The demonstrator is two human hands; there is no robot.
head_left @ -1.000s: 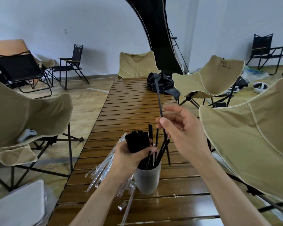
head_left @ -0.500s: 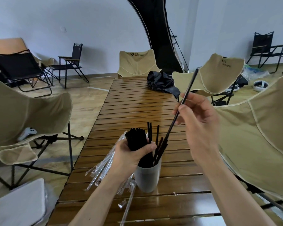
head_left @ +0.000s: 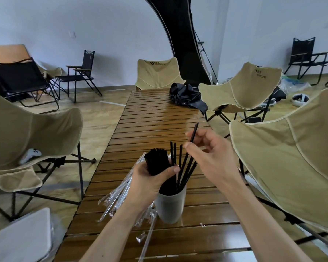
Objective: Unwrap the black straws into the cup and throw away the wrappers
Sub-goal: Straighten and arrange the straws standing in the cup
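Wood-slat brown folding table [head_left: 159, 118] runs away from the viewer; take it as the landmark. Tan canvas camp chairs [head_left: 32, 133] flank it on both sides and 1 stands at its far end. Crumpled black fabric bag [head_left: 186, 96] lies on the table's far right part.

Near end of table: grey plastic cup [head_left: 170, 207] stands upright, already holding several loose black straws [head_left: 186, 173] that lean out of its mouth. Clear plastic wrappers [head_left: 119, 193] lie in a loose heap on the table just left of the cup, with a few torn scraps in front of it. No bin is identifiable in view.

Left hand [head_left: 148, 181], above the cup's left rim, is curled round a thick bundle of black straws [head_left: 156, 161], thumb pressed across its front; whether those are bare or sleeved cannot be told. Right hand [head_left: 210, 157], above and right of the cup, pinches 1 single black straw [head_left: 193, 134] between thumb and fingertips, the other fingers loosely bent; the straw's lower end points down into the cup.

Judgement: step in hand is dropping this straw in. Do it well by aiming the tip inside the rim, letting go only once it is among the others, and keeping the left hand steady so the cup does not tip.
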